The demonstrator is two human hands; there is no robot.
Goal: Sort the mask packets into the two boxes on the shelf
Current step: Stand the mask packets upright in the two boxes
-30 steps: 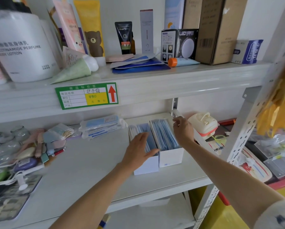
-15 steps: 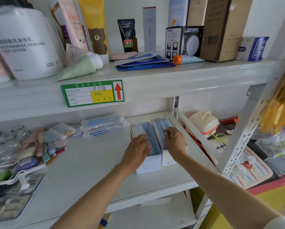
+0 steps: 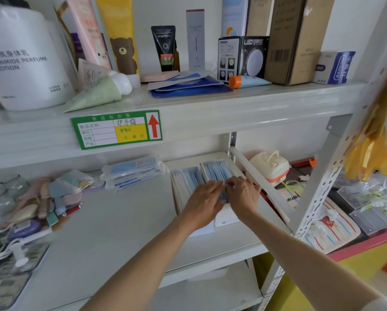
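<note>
Two white boxes stand side by side on the middle shelf (image 3: 111, 225), the left box (image 3: 202, 231) and the right box (image 3: 225, 219). Both hold upright blue mask packets (image 3: 215, 170). A loose pile of mask packets (image 3: 132, 171) lies further left near the back wall. My left hand (image 3: 202, 204) reaches across the left box, its fingers fairly straight and touching the packet tops in the right box. My right hand (image 3: 243, 195) is over the right box with curled fingers pinching the packet tops there. The fingertips of both hands meet.
A slanted white brace (image 3: 257, 180) and a perforated upright (image 3: 322, 187) border the boxes on the right. Toiletries and small jars (image 3: 31, 198) crowd the shelf's left end. The upper shelf (image 3: 210, 104) carries tubes, boxes and a green price label (image 3: 116, 130).
My left hand slid right from the left box onto the right box's packets. My right hand came forward from the back of the right box to meet it.
</note>
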